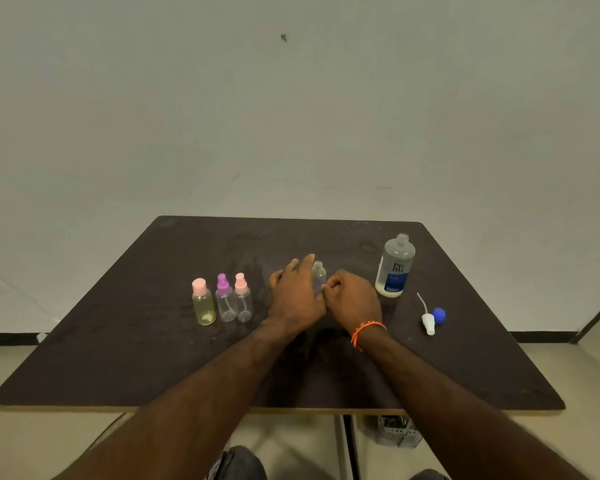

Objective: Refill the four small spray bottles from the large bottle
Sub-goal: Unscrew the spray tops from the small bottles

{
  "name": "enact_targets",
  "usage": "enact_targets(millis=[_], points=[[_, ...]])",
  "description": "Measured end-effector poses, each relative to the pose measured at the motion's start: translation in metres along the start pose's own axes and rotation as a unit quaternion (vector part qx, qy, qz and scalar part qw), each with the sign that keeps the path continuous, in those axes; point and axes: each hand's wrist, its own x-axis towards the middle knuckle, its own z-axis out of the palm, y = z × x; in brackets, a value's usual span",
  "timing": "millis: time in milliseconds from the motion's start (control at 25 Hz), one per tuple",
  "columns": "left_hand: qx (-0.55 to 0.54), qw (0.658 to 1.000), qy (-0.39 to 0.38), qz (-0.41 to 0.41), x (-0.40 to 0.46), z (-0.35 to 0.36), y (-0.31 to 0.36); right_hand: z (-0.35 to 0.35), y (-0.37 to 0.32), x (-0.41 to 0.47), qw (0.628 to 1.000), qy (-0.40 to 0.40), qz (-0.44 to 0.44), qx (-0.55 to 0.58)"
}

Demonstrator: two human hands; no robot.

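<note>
near the middle of the frame an uncapped small spray bottle (319,276) stands upright on the dark counter (153,358), its neck bare, its lower body tinted purple, whether by liquid or plastic i cannot tell. the right hand (352,296) sits just right of it with fingers curled in toward its base; it seems to pinch or steady the bottle, though the contact itself is partly hidden. the left hand (297,292) lies just left of the bottle with fingers stretched forward and relaxed, holding nothing that shows.

at the right of the counter the large bottle (395,266) stands upright with its cap off and clear liquid in its lower part. lower right of it lie a white spray pump with its dip tube (426,318) and, touching it, a blue cap (439,315); the pump probably belongs to the open small bottle and the cap to the large one.

left of centre three more small bottles stand in a row: a yellowish bottle with a pink cap (203,303), a clear bottle with a purple sprayer (225,299) and a clear bottle with a pink sprayer (243,299). all three are closed, and the two clear ones look empty or nearly so.

as a judgement, the work is early: one bottle is open and ready for pouring or just filled, and the other three are left to unscrew, fill and close.
</note>
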Motion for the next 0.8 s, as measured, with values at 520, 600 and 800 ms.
enact_targets(millis=[520, 600, 800], points=[[0.143, 0.985, 0.061, -0.079, -0.031, -0.111, -0.096, 0.059, -0.079, -0.015, 0.981, -0.145, -0.118, 0.06], [0.181, 0.98, 0.018, -0.083, -0.027, -0.114, -0.102, 0.069, -0.087, -0.012, 0.977, -0.168, -0.114, 0.064], [0.159, 0.984, -0.001, -0.076, -0.025, -0.112, -0.101, 0.08, -0.096, -0.011, 0.977, -0.143, -0.134, 0.09]])
